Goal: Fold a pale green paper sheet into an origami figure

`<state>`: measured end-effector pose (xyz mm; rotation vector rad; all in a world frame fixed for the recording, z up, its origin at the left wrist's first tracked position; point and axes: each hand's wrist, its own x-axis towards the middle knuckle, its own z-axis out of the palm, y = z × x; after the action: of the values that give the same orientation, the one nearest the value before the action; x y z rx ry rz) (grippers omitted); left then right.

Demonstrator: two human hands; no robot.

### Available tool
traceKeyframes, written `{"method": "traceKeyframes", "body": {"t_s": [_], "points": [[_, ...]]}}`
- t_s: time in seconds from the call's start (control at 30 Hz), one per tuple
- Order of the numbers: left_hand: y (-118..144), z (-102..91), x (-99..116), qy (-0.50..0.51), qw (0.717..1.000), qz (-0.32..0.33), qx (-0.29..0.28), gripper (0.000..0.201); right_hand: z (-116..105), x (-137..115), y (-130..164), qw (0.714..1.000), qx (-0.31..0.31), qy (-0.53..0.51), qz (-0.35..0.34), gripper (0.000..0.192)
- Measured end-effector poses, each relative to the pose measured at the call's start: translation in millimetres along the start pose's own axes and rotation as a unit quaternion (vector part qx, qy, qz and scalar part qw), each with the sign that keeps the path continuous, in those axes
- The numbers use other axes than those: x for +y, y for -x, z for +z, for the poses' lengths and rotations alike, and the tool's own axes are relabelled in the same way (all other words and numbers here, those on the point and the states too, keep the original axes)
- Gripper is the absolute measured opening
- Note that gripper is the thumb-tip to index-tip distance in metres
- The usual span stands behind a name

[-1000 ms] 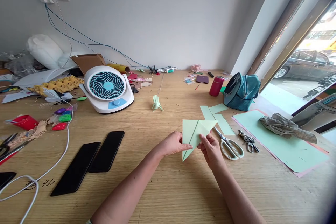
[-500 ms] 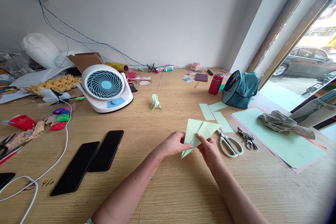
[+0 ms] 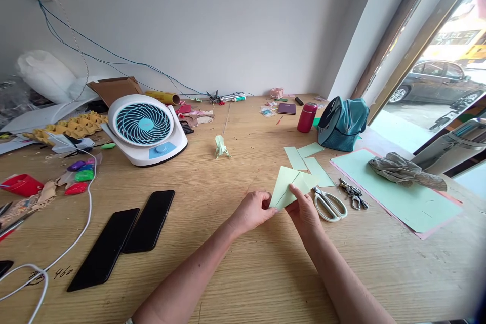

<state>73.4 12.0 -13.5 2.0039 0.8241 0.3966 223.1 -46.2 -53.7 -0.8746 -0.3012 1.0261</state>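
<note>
**A:** Where is the paper, and which hand has it?

**B:** Both do. A pale green folded paper (image 3: 291,186) sits between the two hands, just above the wooden surface (image 3: 243,263) and a little right of centre. The left hand (image 3: 253,209) is closed on its lower left corner, fingertips pinching the edge. The right hand (image 3: 305,211) grips it from the lower right, thumb lying on top of the sheet

**A:** Which way does the paper point?

**B:** It is a flattened, kite-like shape. Its long axis runs from a narrow point low on the left, at the left hand, up and away to a wider end on the far right. A crease follows that same line. So the paper lies beyond both hands, away from the body, with each hand touching it; neither is clearly nearer

**A:** What lies close by?

**B:** Just right of the right hand, a pair of white-handled scissors (image 3: 329,203) lies flat, and beside that a bunch of keys (image 3: 353,195). Strips of green paper (image 3: 308,161) lie just beyond the folded sheet. Further back stands a small folded paper figure (image 3: 220,147), well apart from the hands. To the left are two black phones (image 3: 125,235) side by side and a white desk fan (image 3: 144,129)
</note>
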Motion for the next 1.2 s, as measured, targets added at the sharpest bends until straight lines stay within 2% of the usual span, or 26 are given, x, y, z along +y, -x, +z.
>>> {"method": "traceKeyframes", "body": {"t_s": [0.27, 0.47, 0.57, 0.7, 0.8, 0.93, 1.1, 1.2], "points": [[2.1, 2.0, 3.5, -0.02, 1.0, 0.004, 0.02, 0.024, -3.1, -8.7, -3.5, 0.998, 0.025, -0.039, -0.045, 0.03], [1.9, 1.7, 4.5, -0.042, 0.999, 0.005, 0.03, 0.021, -3.8, -11.1, -4.4, 0.997, 0.033, -0.012, -0.062, 0.031], [-0.4, 3.2, 0.9, -0.012, 0.999, 0.013, 0.046, 0.022, -4.4, -7.5, -4.0, 0.999, 0.003, 0.024, -0.046, 0.029], [-3.9, 5.1, -3.3, 0.047, 0.996, 0.015, 0.071, 0.026, -2.7, 3.6, 0.8, 0.995, -0.054, 0.085, 0.01, 0.027], [-5.4, 5.5, -6.6, 0.069, 0.995, 0.006, 0.077, 0.029, -1.2, 9.3, 3.1, 0.991, -0.073, 0.105, 0.034, 0.029], [-6.7, 6.3, -13.0, 0.058, 0.997, 0.008, 0.05, 0.029, -3.2, 3.8, -2.2, 0.995, -0.045, 0.082, 0.027, 0.035], [-6.8, 8.5, -15.7, 0.035, 0.999, -0.008, -0.003, 0.02, -13.3, -17.4, -14.2, 0.999, 0.019, 0.035, -0.018, 0.029], [-6.0, 8.0, -15.7, 0.033, 0.999, -0.019, -0.037, 0.017, -20.7, -29.1, -19.1, 0.997, 0.06, 0.016, -0.048, 0.033]]}}
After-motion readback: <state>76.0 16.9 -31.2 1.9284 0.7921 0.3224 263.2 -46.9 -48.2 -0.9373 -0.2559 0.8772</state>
